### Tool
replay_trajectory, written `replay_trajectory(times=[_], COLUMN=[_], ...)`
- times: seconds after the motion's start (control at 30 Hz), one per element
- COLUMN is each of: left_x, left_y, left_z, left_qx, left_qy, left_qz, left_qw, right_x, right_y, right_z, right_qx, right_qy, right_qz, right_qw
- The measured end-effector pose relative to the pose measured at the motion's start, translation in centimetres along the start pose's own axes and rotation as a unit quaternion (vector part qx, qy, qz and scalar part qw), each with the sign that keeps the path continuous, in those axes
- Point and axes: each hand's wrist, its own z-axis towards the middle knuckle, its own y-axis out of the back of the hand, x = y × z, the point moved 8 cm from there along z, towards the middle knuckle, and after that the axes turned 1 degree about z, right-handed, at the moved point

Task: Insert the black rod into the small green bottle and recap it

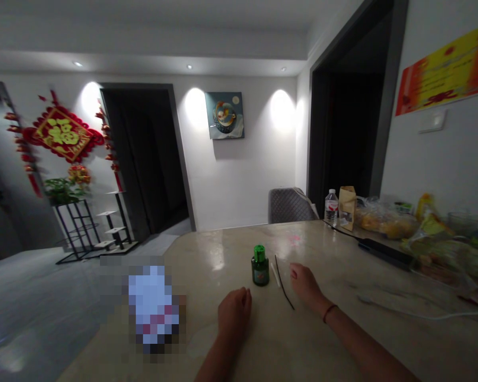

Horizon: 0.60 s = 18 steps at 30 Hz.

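Note:
On the table [207, 339] stands a small dark green bottle [260, 270] with a bright green cap, upright between my hands. Just to its right lie a short whitish stick [276, 276] and a longer, thin black strip [284, 284], slightly curved. My left hand [235, 312] rests as a loose fist in front of the bottle, a little to its left, apart from it. Curled closed on the tabletop, my right hand [304, 281] lies to the right of the black strip without touching it. Neither hand shows anything in its fingers.
A blurred-out bright object [153, 305] is at the table's left. At the right are a water bottle [331, 208], a paper bag [347, 207], plastic-wrapped food [386, 217], a black power strip [386, 253] and a white cable [422, 317]. A grey chair [290, 206] stands behind.

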Motion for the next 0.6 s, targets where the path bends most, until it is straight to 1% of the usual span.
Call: replay_trajectory(times=[0.07,0.17,0.23,0.27,0.3,0.33,0.37,0.4,0.43,0.47,0.5,0.53,0.57,0.6], left_x=[0.3,0.4,0.1,-0.1,-0.2,-0.2,-0.2,-0.5,-1.0,-1.4,-1.8,-2.1,-2.2,-2.4], left_y=[0.5,1.7,2.4,2.6,2.6,2.2,1.7,1.0,0.5,0.0,-0.3,-0.5,-0.7,-0.9], left_z=[0.0,0.1,0.3,0.4,0.6,0.9,1.1,1.2,1.1,1.0,0.8,0.5,0.2,-0.1], left_qx=[-0.017,-0.050,-0.062,-0.057,-0.042,-0.009,0.036,0.093,0.149,0.196,0.237,0.269,0.294,0.314], left_qy=[0.012,0.013,-0.003,-0.006,-0.003,0.006,0.024,0.035,0.043,0.058,0.068,0.077,0.085,0.091], left_qz=[-0.004,-0.013,-0.044,-0.076,-0.124,-0.191,-0.277,-0.372,-0.460,-0.525,-0.578,-0.618,-0.648,-0.670], left_qw=[1.000,0.999,0.997,0.995,0.991,0.981,0.960,0.923,0.874,0.826,0.778,0.734,0.698,0.667], right_x=[1.0,2.9,4.1,4.5,4.8,4.9,4.8,4.5,4.2,4.1,4.1,4.2,4.2,4.1], right_y=[0.6,0.8,0.9,1.0,0.9,0.7,0.2,-0.6,-1.5,-2.5,-3.2,-3.6,-3.7,-3.5], right_z=[-0.7,-1.6,-1.9,-1.9,-1.8,-1.7,-1.6,-1.5,-1.7,-2.0,-2.4,-2.7,-2.9,-3.0], right_qx=[0.010,0.060,0.086,0.091,0.096,0.108,0.130,0.163,0.208,0.256,0.296,0.324,0.341,0.349], right_qy=[0.034,0.080,0.095,0.094,0.084,0.064,0.031,-0.015,-0.066,-0.115,-0.155,-0.181,-0.195,-0.198], right_qz=[-0.010,-0.007,0.022,0.046,0.076,0.115,0.166,0.231,0.307,0.389,0.469,0.537,0.592,0.633], right_qw=[0.999,0.995,0.991,0.990,0.989,0.985,0.977,0.959,0.926,0.877,0.818,0.757,0.704,0.662])
